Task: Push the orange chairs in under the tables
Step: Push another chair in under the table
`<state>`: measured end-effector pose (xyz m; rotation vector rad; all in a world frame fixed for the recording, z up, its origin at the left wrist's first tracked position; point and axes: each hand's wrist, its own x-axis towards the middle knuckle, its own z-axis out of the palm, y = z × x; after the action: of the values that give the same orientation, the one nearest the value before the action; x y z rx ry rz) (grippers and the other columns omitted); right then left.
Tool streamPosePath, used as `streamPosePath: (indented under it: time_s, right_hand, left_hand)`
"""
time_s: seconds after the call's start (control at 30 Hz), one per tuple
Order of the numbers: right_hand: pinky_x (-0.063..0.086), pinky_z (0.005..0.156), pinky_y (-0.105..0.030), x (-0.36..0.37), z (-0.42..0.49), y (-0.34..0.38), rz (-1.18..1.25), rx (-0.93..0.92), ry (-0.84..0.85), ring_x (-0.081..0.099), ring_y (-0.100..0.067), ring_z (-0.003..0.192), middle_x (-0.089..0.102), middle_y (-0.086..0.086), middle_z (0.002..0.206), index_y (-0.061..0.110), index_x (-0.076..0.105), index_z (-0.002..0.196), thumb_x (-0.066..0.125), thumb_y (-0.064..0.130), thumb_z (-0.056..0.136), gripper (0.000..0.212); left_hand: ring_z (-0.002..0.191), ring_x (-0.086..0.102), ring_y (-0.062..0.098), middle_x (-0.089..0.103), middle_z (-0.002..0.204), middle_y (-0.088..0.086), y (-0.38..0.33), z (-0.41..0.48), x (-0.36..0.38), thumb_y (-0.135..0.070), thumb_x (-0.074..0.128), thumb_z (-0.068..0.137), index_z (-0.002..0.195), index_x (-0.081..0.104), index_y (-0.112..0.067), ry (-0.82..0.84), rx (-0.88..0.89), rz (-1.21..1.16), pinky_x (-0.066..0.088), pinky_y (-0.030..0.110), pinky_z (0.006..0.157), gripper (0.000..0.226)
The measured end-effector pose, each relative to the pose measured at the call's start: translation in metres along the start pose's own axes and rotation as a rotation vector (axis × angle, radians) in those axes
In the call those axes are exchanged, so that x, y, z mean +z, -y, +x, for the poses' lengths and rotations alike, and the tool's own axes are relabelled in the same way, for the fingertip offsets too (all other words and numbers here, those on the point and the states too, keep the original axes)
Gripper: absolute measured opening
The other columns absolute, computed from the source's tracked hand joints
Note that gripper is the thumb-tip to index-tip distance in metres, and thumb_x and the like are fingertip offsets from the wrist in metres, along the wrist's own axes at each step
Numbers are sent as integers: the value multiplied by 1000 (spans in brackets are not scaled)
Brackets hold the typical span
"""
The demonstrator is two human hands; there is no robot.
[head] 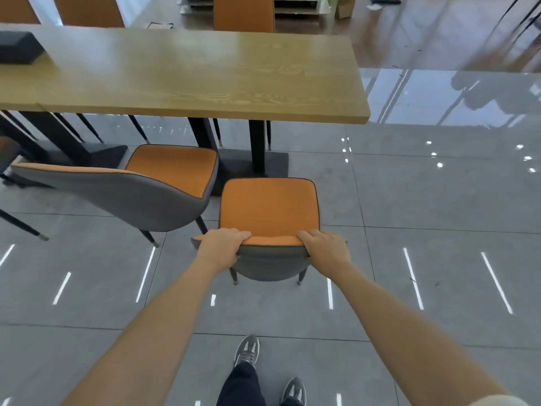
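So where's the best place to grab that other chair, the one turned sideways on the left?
Probably the top edge of its backrest, from the near side, one hand toward each end. That rim is the highest, closest part and runs long and level. The chair sits angled to the table, so it likely needs turning before pushing in.

Both hands sit on top of a chair's backrest (270, 244), left hand (221, 247) at one end, right hand (328, 249) at the other. Its seat stretches out just past the hands toward the table (205, 74), which is further ahead. Off to the left of the left hand there's a second chair (140, 186), turned sideways. Feet (247, 350) are on the floor (424, 200) behind the hands.
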<state>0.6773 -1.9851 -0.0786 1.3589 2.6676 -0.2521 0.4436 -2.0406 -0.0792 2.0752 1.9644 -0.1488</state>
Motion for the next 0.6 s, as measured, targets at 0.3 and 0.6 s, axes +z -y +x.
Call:
streamPosePath:
  time_s: [0.3, 0.6]
  right_hand:
    - [44, 83, -35, -10, 55, 21, 26, 73, -8, 58, -27, 100, 61, -3, 112, 21, 47, 122, 47, 8, 90, 34]
    - [38, 100, -33, -22, 93, -3, -26, 230, -43, 55, -24, 114, 61, 0, 121, 23, 48, 125, 43, 7, 92, 37]
  left_hand:
    - [108, 57, 24, 62, 119, 1, 51, 39, -20, -14, 53, 85, 132, 47, -27, -4, 46, 20, 45, 36, 89, 50]
    - [103, 59, 29, 62, 117, 6, 53, 94, -30, -14, 50, 88, 131, 46, -23, 16, 169, 26, 49, 40, 81, 44]
